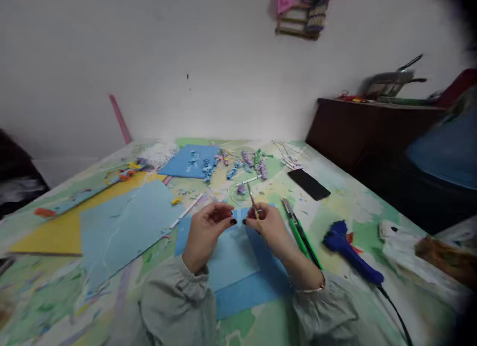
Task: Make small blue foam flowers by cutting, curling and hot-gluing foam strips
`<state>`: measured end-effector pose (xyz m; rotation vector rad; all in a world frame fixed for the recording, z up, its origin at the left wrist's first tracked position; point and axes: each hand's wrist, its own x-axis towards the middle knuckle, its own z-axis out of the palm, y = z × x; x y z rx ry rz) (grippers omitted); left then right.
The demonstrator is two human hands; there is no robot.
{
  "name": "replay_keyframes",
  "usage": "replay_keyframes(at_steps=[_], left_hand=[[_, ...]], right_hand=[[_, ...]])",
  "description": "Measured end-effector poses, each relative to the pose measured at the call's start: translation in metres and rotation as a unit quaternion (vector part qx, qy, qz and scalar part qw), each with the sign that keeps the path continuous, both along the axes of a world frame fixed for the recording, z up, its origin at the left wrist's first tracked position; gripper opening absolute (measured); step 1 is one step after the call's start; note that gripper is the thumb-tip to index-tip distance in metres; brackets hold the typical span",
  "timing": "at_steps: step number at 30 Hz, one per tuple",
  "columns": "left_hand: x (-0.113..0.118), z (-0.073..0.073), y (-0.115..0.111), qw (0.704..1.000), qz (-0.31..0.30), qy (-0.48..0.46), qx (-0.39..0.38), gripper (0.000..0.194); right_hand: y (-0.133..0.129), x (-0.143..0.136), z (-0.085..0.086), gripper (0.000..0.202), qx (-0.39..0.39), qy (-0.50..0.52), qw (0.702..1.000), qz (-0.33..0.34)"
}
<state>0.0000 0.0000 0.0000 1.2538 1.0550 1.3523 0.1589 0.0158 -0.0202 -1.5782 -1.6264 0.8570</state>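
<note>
My left hand [207,231] is closed, its thumb and finger pinched at the edge of a small light blue paper strip [239,217]. Opposite it, my right hand [269,228] grips a thin stick-like tool [253,199] that slants up between the fingers; its exact kind is blurred. The right fingertips also come close to the strip; whether they touch it I cannot tell. Beneath both hands lies a light blue sheet [234,261] on top of a darker blue sheet [249,292].
A green cutter [302,234], a black phone [308,184] and a blue glue gun [352,254] with its cord lie at right. Behind are small blue, purple and green paper figures [257,159] and a blue board [182,159]. Light blue [126,226] and yellow sheets [48,236] cover the left.
</note>
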Motion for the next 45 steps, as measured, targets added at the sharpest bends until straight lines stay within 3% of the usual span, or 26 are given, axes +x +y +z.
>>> replay_keyframes(at_steps=[3, 6, 9, 11, 13, 15, 19, 24, 27, 30, 36, 39, 42, 45], left_hand=[[0.001, -0.001, 0.0, 1.0, -0.009, -0.007, 0.01, 0.019], [0.002, -0.003, 0.0, 1.0, -0.02, -0.01, 0.019, 0.017], [0.002, -0.004, 0.001, 1.0, -0.023, -0.011, 0.017, 0.014], [0.002, -0.005, 0.001, 1.0, -0.018, -0.012, 0.012, 0.012], [0.001, -0.005, 0.002, 1.0, -0.007, -0.012, 0.008, 0.012], [0.001, -0.005, 0.002, 1.0, 0.0, -0.01, 0.004, 0.012], [0.001, -0.004, 0.002, 1.0, -0.004, -0.013, 0.003, 0.012], [0.001, -0.004, 0.002, 1.0, 0.009, 0.007, 0.003, 0.014], [0.001, -0.004, 0.003, 0.999, 0.021, 0.04, 0.004, 0.013], [0.001, -0.005, 0.004, 0.999, 0.019, 0.049, -0.004, 0.013], [0.0, -0.007, 0.005, 0.999, 0.017, 0.031, -0.02, 0.015], [-0.001, -0.006, 0.004, 0.999, 0.021, 0.034, -0.016, 0.015], [0.001, -0.005, 0.003, 0.999, 0.019, 0.035, -0.008, 0.016], [0.002, -0.003, 0.002, 1.0, 0.013, 0.016, -0.023, 0.016]], right_hand=[[0.001, 0.0, -0.004, 0.012, -0.004, -0.077, 0.997, -0.024], [-0.002, -0.002, 0.0, 0.01, 0.029, -0.064, 0.997, -0.034], [-0.009, -0.006, 0.01, 0.011, 0.059, 0.129, 0.99, 0.014], [-0.015, -0.009, 0.019, 0.02, 0.043, 0.3, 0.95, 0.079], [-0.019, -0.011, 0.025, 0.029, 0.027, 0.381, 0.917, 0.119], [-0.021, -0.012, 0.028, 0.033, 0.02, 0.399, 0.908, 0.13], [-0.022, -0.011, 0.026, 0.03, 0.046, 0.353, 0.926, 0.124], [-0.023, -0.01, 0.021, 0.014, 0.153, 0.189, 0.966, 0.091], [-0.024, -0.01, 0.019, 0.012, 0.233, 0.099, 0.964, 0.076], [-0.026, -0.011, 0.018, 0.013, 0.267, 0.064, 0.96, 0.062], [-0.026, -0.011, 0.018, 0.014, 0.267, 0.039, 0.962, 0.042], [-0.021, -0.006, 0.019, 0.013, 0.26, 0.022, 0.965, 0.0], [-0.013, 0.001, 0.017, 0.011, 0.222, -0.045, 0.973, -0.045], [-0.005, 0.007, 0.01, 0.012, 0.162, -0.148, 0.975, -0.035]])
